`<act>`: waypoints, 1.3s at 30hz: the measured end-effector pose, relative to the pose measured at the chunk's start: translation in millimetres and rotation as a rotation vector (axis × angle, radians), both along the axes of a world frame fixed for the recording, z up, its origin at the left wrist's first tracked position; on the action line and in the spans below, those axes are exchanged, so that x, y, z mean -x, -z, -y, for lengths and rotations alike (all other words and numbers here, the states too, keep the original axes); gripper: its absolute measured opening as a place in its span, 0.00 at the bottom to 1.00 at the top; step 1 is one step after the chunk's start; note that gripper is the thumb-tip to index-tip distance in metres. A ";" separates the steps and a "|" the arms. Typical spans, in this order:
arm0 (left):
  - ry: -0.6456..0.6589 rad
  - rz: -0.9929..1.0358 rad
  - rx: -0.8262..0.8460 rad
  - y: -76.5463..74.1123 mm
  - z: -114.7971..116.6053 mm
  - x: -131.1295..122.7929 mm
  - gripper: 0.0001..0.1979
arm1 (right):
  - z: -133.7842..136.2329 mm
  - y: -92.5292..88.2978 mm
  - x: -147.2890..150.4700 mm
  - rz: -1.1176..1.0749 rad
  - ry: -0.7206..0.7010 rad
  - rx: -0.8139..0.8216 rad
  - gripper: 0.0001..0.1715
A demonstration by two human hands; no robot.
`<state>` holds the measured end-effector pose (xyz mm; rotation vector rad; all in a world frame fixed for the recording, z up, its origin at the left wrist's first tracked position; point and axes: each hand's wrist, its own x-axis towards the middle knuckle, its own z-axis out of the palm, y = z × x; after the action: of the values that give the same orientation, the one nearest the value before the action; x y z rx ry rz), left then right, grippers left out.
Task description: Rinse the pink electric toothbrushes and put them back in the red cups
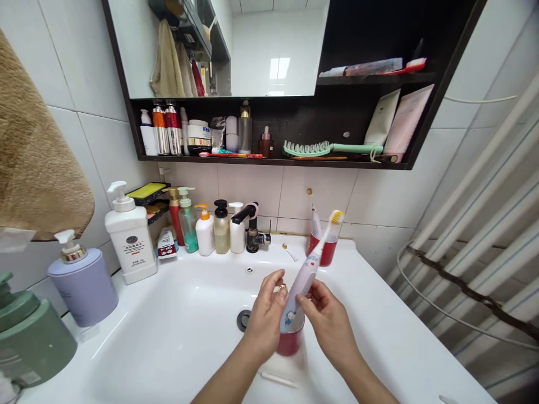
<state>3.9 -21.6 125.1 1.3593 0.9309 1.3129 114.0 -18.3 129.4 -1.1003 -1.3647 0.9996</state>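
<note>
A pale pink electric toothbrush (304,275) with a yellow-and-white bristle head leans up and to the right, its lower end inside a red cup (289,343). My right hand (330,317) pinches the toothbrush's handle between thumb and fingers. On the other side, my left hand (267,314) is beside the handle and the cup's rim, its fingers loosely curved and apart. Whether it touches the cup is hidden. Behind, a second red cup (329,249) on the sink's back ledge holds another pale brush-like item (315,220).
The white sink (177,331) has a black faucet (251,230) at its back. Pump bottles, including a white one (131,241) and a purple one (84,286), line the left and rear. A dark cabinet shelf (269,163) hangs above, and radiator pipes (475,224) stand at right.
</note>
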 end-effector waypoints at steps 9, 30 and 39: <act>-0.099 -0.694 -0.014 29.5 -5.6 4.8 0.16 | -17.1 31.5 -2.0 0.320 0.068 -0.004 0.10; -0.061 -0.700 -0.206 15.9 -0.9 -22.0 0.11 | -13.4 32.7 -30.3 0.342 0.114 -0.020 0.20; 0.066 -0.694 -0.423 -20.8 -54.0 -119.3 0.09 | -42.7 -15.9 -121.1 0.596 0.517 -0.066 0.24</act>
<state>123.2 32.4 146.0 2.2367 1.0749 1.0228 235.1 24.4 145.3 -1.6702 -1.4372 0.2487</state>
